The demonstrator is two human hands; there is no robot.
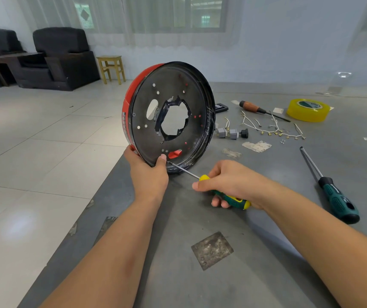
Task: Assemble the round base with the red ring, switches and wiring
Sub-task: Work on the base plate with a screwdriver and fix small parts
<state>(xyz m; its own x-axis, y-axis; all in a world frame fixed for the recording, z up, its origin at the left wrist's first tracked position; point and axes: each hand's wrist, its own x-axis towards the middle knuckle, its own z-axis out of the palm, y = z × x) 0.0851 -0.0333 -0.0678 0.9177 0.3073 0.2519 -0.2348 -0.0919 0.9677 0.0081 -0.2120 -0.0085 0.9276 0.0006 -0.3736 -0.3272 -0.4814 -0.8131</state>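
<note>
From the head view, a grey worktop (200, 218) with scuffed patches runs beside a pale tiled floor (33, 152); dark armchairs (62, 58), a small yellow stool (111, 67) and curtained windows (156, 14) stand behind. The base (171, 116) stands on edge at the worktop's left side, red ring (127, 103) on its far face. The left hand (148, 174) grips its lower rim, thumb on the black face. The right hand (229, 181) is closed round a yellow-green screwdriver (229, 196), tip at the rim. Switches (232, 133), wires (273, 130), yellow tape (308, 110) and two more screwdrivers (333, 196) lie to the right.
</note>
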